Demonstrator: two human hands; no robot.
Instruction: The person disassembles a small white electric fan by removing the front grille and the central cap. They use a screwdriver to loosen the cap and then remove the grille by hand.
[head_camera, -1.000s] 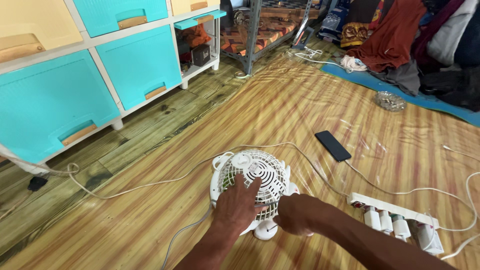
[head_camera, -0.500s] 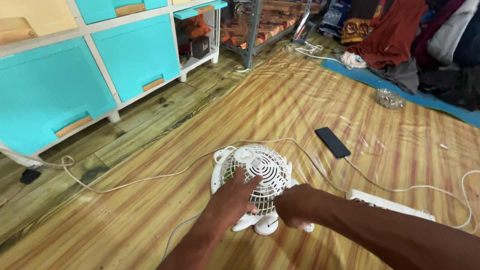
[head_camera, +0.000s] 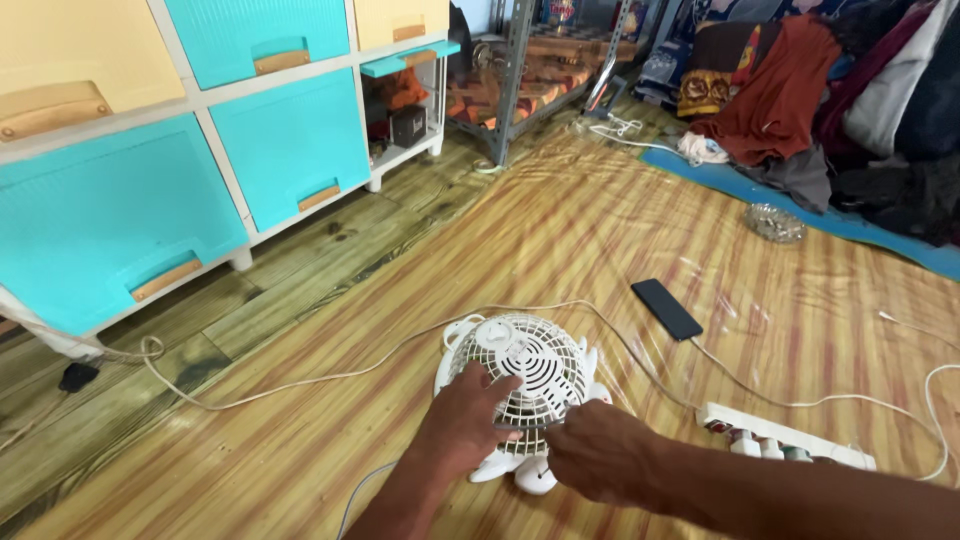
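A small white fan lies on the floor with its round wire grille facing up. My left hand lies on the near side of the grille, fingers spread, holding the fan down. My right hand is closed at the fan's near right edge, just above its white foot. A thin metal tool shaft pokes from my right hand toward my left fingers. The tool's tip is hidden at the grille rim.
A black phone and a white power strip with plugs lie to the right. A white cord runs left. Teal and yellow drawers stand at left. A metal rack, clothes and a glass dish are behind.
The view has shifted a little. My right hand has slid slightly lower and nearer to me at the fan's edge. My left hand stays on the grille.
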